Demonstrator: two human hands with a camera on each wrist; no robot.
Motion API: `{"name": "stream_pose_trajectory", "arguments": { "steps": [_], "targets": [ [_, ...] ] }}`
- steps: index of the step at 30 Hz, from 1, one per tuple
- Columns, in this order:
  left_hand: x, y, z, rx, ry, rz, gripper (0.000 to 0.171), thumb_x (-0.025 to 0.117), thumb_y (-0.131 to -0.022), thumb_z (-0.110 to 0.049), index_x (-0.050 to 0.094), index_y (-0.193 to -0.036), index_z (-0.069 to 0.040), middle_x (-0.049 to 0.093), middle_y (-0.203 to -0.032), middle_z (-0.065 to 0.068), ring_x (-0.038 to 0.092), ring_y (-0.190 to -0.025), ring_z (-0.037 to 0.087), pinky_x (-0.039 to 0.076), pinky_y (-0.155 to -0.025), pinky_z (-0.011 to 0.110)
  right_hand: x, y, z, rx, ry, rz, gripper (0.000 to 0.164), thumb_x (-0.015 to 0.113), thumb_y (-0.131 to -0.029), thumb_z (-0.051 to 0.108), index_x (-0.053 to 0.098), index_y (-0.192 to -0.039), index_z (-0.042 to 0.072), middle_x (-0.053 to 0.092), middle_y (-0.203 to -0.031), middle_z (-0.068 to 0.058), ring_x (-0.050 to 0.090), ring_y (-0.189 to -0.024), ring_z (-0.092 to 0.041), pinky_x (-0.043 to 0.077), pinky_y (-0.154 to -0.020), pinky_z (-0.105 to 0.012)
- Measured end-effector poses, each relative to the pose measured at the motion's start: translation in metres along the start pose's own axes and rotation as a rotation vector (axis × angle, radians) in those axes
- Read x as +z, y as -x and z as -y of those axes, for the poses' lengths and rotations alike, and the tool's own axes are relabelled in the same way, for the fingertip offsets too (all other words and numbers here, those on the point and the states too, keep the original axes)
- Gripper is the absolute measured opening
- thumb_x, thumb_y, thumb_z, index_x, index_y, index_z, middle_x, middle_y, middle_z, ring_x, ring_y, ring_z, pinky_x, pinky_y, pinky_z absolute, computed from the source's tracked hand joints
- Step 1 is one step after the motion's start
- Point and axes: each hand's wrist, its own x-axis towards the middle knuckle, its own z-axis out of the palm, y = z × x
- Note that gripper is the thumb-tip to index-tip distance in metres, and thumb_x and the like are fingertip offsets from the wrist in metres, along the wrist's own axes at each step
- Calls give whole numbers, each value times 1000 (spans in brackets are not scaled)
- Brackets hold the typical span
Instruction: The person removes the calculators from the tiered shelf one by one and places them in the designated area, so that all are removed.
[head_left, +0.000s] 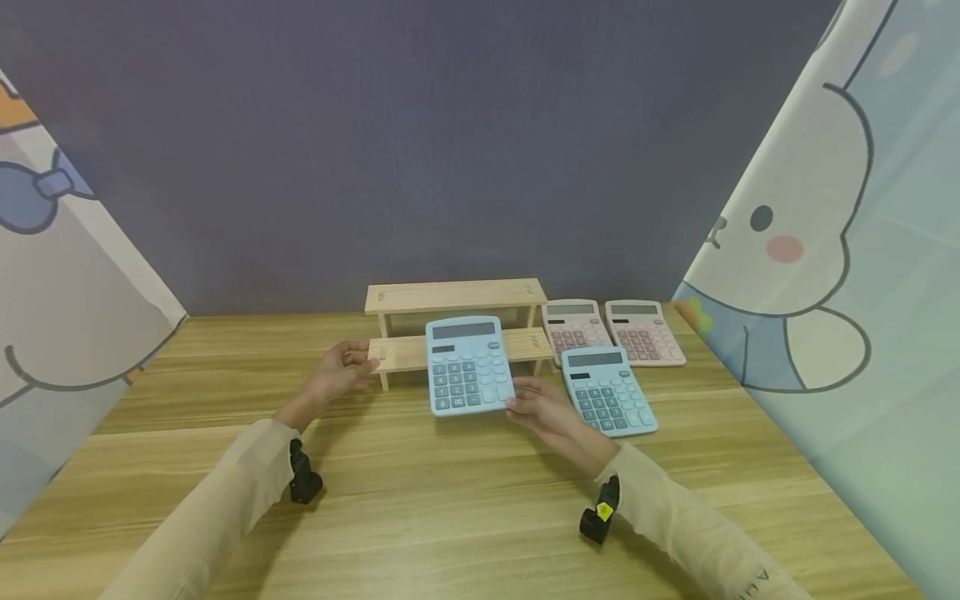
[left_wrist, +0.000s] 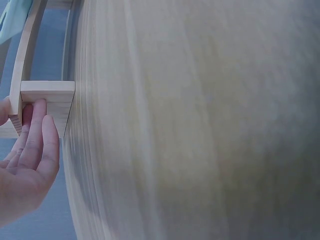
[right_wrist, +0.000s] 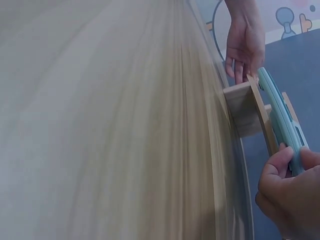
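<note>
A light wooden two-tier stand [head_left: 457,297] is at the back of the table. My left hand [head_left: 337,379] holds the left end of its lower board [head_left: 401,356]; in the left wrist view, the thumb lies on one face and the fingers [left_wrist: 36,140] reach under the other. My right hand [head_left: 551,421] pinches a light blue calculator [head_left: 470,367] by its lower right corner, thumb and fingers on opposite faces. The calculator is tilted, keys toward me, in front of the lower board. In the right wrist view the calculator [right_wrist: 280,115] is edge-on close to the board; contact is unclear.
Right of the stand, a second blue calculator [head_left: 607,392] lies on the wooden table [head_left: 420,517], partly behind my right hand. Two pink calculators [head_left: 573,325] lie behind it. A dark panel [head_left: 450,150] rises behind the table, with cartoon-printed cloth [head_left: 810,208] at the sides.
</note>
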Motion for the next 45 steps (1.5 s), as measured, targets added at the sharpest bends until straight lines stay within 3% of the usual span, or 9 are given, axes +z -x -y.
{"name": "stream_pose_trajectory", "arguments": {
  "steps": [15,25,45],
  "targets": [
    [0,3,-2,6,3,-2,61,49,-95,-23,18,-141,3,33,-134,30,48,-116,42,49,-94,44,-38,21,9,6,53,-9,55,53,-84,-7,28,-134,-7,54,-100,-2,56,-87,-12,48,-95,-30],
    [0,2,-1,11,-1,-7,60,49,-95,-23,19,-140,3,35,-133,30,48,-116,41,49,-94,44,-58,36,17,25,8,-50,54,52,-85,-7,27,-133,-5,51,-100,-4,57,-89,-14,49,-92,-27],
    [1,0,0,-11,15,-18,60,51,-94,-23,21,-140,2,37,-133,28,48,-118,38,50,-93,39,-98,53,28,-29,-7,-7,40,47,-89,-8,30,-124,0,54,-98,-1,56,-84,-8,51,-79,-19]
  ]
}}
